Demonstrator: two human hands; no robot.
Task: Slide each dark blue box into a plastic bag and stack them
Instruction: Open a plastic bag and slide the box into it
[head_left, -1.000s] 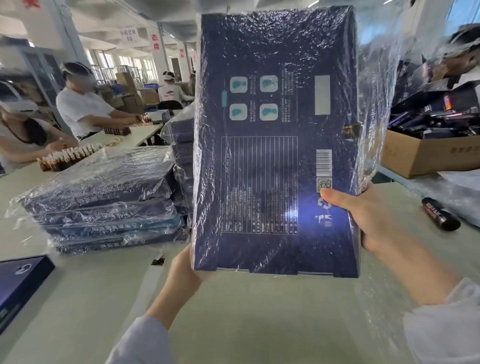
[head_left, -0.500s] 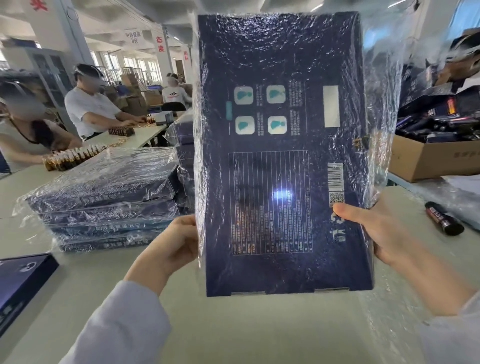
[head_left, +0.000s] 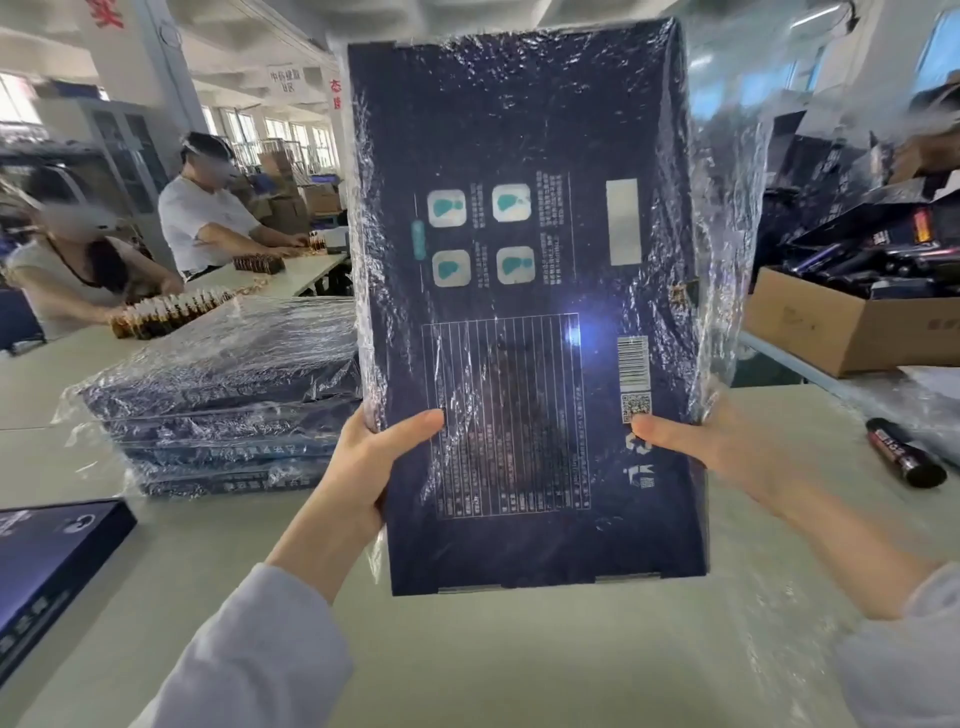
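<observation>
Having moved from bottom to left side, the left hand (head_left: 363, 467) joins the right hand (head_left: 717, 447) gripping the dark blue box (head_left: 519, 312), nearly bagged.

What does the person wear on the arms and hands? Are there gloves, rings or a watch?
Both arms carry long, loose sleeves of pale grey-white cloth; the left sleeve and the right sleeve end partway up the forearm. The left hand and right hand are bare: no gloves, and no ring or watch shows.
</observation>
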